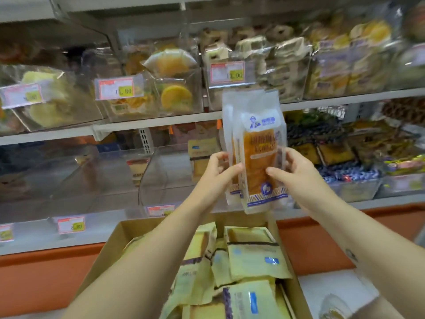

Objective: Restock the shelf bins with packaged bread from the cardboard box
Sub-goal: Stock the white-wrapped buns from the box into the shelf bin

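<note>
I hold two white-and-orange bread packs (257, 143) upright, one behind the other, in front of the shelf. My left hand (220, 169) grips their left edge and my right hand (294, 171) grips their right edge. Below my arms stands an open cardboard box (110, 245) with several yellowish bread packs (250, 261) lying in it. Behind the held packs is a clear shelf bin (165, 171) on the lower shelf, with a few similar packs (202, 150) standing at its back.
The upper shelf (161, 122) carries clear bins of buns and cakes with price tags (117, 88). To the right, lower bins (354, 187) are full of dark and blue packets. An orange ledge (46, 272) runs below the shelves.
</note>
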The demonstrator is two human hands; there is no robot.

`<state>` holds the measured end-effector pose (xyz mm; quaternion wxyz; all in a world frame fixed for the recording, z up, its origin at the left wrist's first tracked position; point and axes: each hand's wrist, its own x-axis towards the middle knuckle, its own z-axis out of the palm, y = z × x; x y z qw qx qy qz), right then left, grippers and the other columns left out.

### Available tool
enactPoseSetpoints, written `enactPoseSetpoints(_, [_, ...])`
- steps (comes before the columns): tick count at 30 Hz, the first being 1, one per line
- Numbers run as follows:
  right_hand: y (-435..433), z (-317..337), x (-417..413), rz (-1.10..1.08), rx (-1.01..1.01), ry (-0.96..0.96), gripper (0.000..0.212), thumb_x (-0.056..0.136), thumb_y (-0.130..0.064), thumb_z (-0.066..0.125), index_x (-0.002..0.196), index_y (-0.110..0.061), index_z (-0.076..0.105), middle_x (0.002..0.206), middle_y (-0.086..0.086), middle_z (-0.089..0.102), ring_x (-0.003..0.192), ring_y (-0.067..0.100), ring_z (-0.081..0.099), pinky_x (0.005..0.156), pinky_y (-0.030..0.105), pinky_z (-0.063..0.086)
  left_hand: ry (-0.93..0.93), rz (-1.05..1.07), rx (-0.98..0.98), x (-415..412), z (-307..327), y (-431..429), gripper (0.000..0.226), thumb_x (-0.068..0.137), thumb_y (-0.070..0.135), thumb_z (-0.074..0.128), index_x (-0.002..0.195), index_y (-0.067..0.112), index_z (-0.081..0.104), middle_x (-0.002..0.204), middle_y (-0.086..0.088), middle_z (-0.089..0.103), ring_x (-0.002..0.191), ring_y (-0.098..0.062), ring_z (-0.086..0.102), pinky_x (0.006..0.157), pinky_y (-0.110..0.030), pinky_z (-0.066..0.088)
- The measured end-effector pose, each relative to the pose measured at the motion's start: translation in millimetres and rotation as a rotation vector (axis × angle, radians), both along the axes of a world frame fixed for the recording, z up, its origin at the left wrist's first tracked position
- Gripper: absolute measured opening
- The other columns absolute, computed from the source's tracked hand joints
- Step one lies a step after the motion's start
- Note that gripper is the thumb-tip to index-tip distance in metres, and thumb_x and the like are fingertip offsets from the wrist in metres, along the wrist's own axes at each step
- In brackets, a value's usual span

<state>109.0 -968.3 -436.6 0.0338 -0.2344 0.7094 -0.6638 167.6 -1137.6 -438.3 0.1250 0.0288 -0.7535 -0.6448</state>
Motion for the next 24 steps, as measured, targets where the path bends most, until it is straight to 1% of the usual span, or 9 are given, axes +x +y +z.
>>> enactPoseSetpoints(4, [-9.6, 0.9, -31.1, -0.076, 0.030, 0.079, 0.037, 0.090, -0.005, 0.060, 0.110, -0.035, 0.051, 0.104, -0.013, 0.065, 0.098, 0.001, 0.061, 0.083, 0.025, 0.051, -0.048, -0.052, -0.119, -34.1, 4.6, -9.7, 0.075, 0.079, 0.037, 0.066, 0.141, 0.021, 0.026, 0.136, 0.004, 0.050, 0.120, -0.007, 0.050, 0.099, -0.027, 0.043])
enactPoseSetpoints(7, [-21.2, -5.4, -51.0, -0.097, 0.043, 0.108, 0.035, 0.090, -0.005, 0.059, 0.111, -0.031, 0.052, 0.101, -0.016, 0.064, 0.094, -0.004, 0.059, 0.077, 0.017, 0.048, -0.095, -0.061, -0.266, -55.1, 4.5, -19.1, 0.070, 0.087, 0.027, 0.064, 0.143, 0.019, 0.023, 0.139, 0.007, 0.044, 0.116, 0.002, 0.046, 0.088, -0.013, 0.040])
enactPoseSetpoints(10, [-33.5, -19.3, -70.5, -0.139, 0.062, 0.105, 0.032, 0.090, -0.007, 0.061, 0.114, -0.028, 0.053, 0.103, -0.015, 0.063, 0.096, 0.000, 0.059, 0.078, 0.018, 0.049, -0.117, -0.040, -0.387, -76.6, -3.7, -29.2, 0.078, 0.085, 0.029, 0.065, 0.147, 0.013, 0.020, 0.150, 0.003, 0.032, 0.128, -0.004, 0.033, 0.095, -0.021, 0.031])
enactPoseSetpoints(12, [-43.1, -29.7, -82.2, -0.158, 0.084, 0.101, 0.034, 0.089, -0.009, 0.062, 0.118, -0.024, 0.052, 0.104, -0.014, 0.063, 0.096, 0.000, 0.059, 0.073, 0.012, 0.047, -0.112, -0.013, -0.406, -88.0, -10.1, -34.7, 0.083, 0.082, 0.033, 0.067, 0.147, 0.013, 0.020, 0.150, 0.004, 0.033, 0.132, -0.007, 0.033, 0.099, -0.022, 0.030])
enactPoseSetpoints(14, [-54.5, -39.6, -93.0, -0.159, 0.102, 0.086, 0.040, 0.088, -0.009, 0.063, 0.123, -0.024, 0.048, 0.110, -0.012, 0.062, 0.100, 0.002, 0.058, 0.072, 0.010, 0.044, -0.115, 0.026, -0.433, -98.5, -17.5, -41.5, 0.074, 0.082, 0.034, 0.067, 0.143, 0.018, 0.028, 0.142, 0.008, 0.041, 0.129, -0.008, 0.040, 0.098, -0.021, 0.033])
enactPoseSetpoints(17, [-69.4, -50.6, -107.1, -0.121, 0.230, 0.038, 0.051, 0.088, -0.012, 0.064, 0.132, -0.022, 0.041, 0.121, -0.005, 0.059, 0.106, 0.007, 0.054, 0.082, 0.016, 0.041, -0.145, 0.060, -0.516, -108.8, -30.4, -51.2, 0.047, 0.089, 0.028, 0.063, 0.131, 0.027, 0.043, 0.120, 0.015, 0.051, 0.118, -0.005, 0.049, 0.080, -0.011, 0.036])
enactPoseSetpoints(18, [-72.0, -53.4, -111.5, -0.119, 0.317, 0.046, 0.053, 0.088, -0.014, 0.065, 0.135, -0.021, 0.040, 0.124, -0.002, 0.057, 0.109, 0.010, 0.053, 0.086, 0.019, 0.039, -0.160, 0.076, -0.555, -111.1, -35.4, -54.1, 0.045, 0.090, 0.030, 0.062, 0.132, 0.027, 0.046, 0.121, 0.013, 0.053, 0.118, -0.007, 0.048, 0.080, -0.012, 0.037])
enactPoseSetpoints(20, [-72.8, -58.2, -117.4, -0.148, 0.449, 0.095, 0.055, 0.088, -0.015, 0.065, 0.137, -0.018, 0.041, 0.130, 0.000, 0.055, 0.119, 0.016, 0.051, 0.089, 0.020, 0.036, -0.173, 0.135, -0.641, -115.8, -46.4, -59.3, 0.042, 0.091, 0.032, 0.059, 0.131, 0.025, 0.050, 0.132, 0.005, 0.054, 0.126, -0.015, 0.045, 0.089, -0.021, 0.039])
enactPoseSetpoints(24, [-67.6, -62.9, -116.4, -0.279, 0.445, 0.285, 0.053, 0.082, -0.016, 0.071, 0.131, -0.018, 0.049, 0.123, -0.006, 0.057, 0.115, 0.010, 0.053, 0.095, 0.026, 0.043, -0.149, 0.266, -0.643, -122.6, -58.0, -60.7, 0.047, 0.090, 0.033, 0.060, 0.135, 0.024, 0.049, 0.141, -0.002, 0.046, 0.126, -0.021, 0.046, 0.090, -0.020, 0.035])
